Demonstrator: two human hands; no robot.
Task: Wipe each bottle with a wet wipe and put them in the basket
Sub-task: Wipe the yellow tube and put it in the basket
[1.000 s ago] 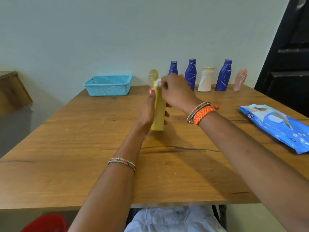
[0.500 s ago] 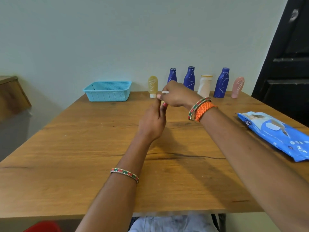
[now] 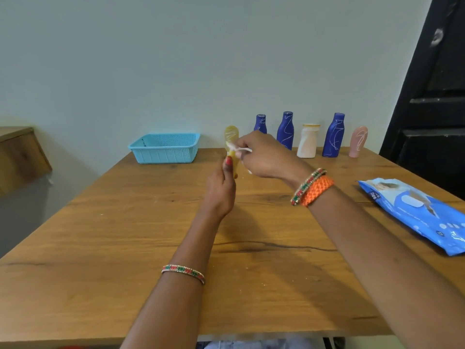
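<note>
The left hand point(image 3: 221, 190) is gripping the yellow bottle point(image 3: 231, 147) upright, mid-table, right of the empty basket point(image 3: 164, 148). The right hand point(image 3: 264, 154) is pinching a wet wipe point(image 3: 239, 148) against it; turning the bottle would help reach every side.

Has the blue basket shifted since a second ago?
No. The basket sits at the table's far edge by the wall, the same gap left of the pale yellow tube as before; only the camera moved.
</note>
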